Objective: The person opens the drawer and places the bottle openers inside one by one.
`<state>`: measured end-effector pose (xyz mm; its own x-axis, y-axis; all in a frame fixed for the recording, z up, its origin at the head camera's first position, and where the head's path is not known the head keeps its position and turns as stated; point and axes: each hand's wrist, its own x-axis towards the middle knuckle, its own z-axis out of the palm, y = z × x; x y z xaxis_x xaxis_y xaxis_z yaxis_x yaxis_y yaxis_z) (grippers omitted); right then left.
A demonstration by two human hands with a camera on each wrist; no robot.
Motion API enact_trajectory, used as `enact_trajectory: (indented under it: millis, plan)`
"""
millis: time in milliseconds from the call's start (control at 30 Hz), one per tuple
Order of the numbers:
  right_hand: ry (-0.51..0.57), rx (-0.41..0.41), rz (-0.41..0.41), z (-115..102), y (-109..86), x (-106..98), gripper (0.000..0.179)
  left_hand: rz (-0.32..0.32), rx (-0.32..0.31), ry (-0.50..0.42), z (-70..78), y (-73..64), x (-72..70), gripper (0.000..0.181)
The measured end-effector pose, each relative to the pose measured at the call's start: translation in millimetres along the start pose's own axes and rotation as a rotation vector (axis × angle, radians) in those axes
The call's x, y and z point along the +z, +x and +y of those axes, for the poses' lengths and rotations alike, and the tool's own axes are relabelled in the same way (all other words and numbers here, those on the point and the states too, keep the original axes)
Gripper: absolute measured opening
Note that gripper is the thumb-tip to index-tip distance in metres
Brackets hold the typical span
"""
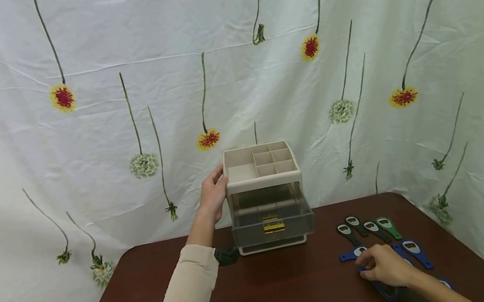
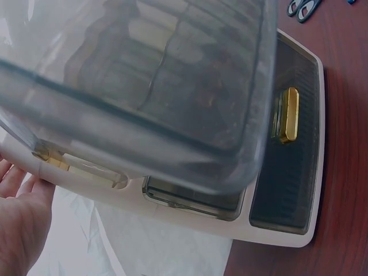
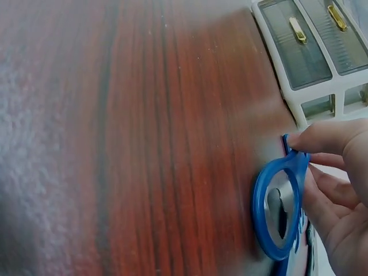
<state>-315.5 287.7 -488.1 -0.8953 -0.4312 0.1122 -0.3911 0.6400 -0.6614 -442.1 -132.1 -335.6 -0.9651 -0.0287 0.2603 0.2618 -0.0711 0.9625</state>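
Note:
My left hand (image 1: 213, 194) rests on the left side of a cream desktop organizer (image 1: 263, 182), its fingers (image 2: 14, 183) lying along the side wall. A smoky see-through drawer (image 1: 273, 228) with a gold handle is pulled out towards me; below it sits a closed drawer (image 2: 293, 155). At the right, my right hand (image 1: 388, 264) pinches the handle end of a blue bottle opener (image 3: 256, 201) between thumb and fingers. Its round head, with a metal insert, tilts over the table. Several blue openers (image 1: 413, 248) lie around that hand.
Behind them lie several dark green and green openers (image 1: 386, 225). A small dark object (image 1: 227, 256) is by the organizer's lower left corner. The dark red-brown table (image 1: 275, 295) backs onto a white flowered curtain (image 1: 236, 88). The organizer's top has open compartments (image 1: 272, 156).

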Motion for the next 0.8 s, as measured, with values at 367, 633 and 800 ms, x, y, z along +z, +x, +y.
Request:
enact_trajectory:
  millis: [367, 633, 800]
  plan:
    - [0.008, -0.019, -0.002, -4.5, -0.5, -4.9, 0.021, -0.007, -0.002, -0.006, 0.0, 0.6, -0.5, 0.052]
    - [-0.001, -0.054, 0.001, -19.2, 6.0, -18.7, 0.024, -0.016, -0.013, -0.013, 2.0, -1.5, -0.8, 0.053]
    - [-0.051, -0.077, 0.031, -37.8, 17.6, -38.7, 0.023, -0.016, -0.011, -0.013, 3.0, -1.2, -0.5, 0.052]
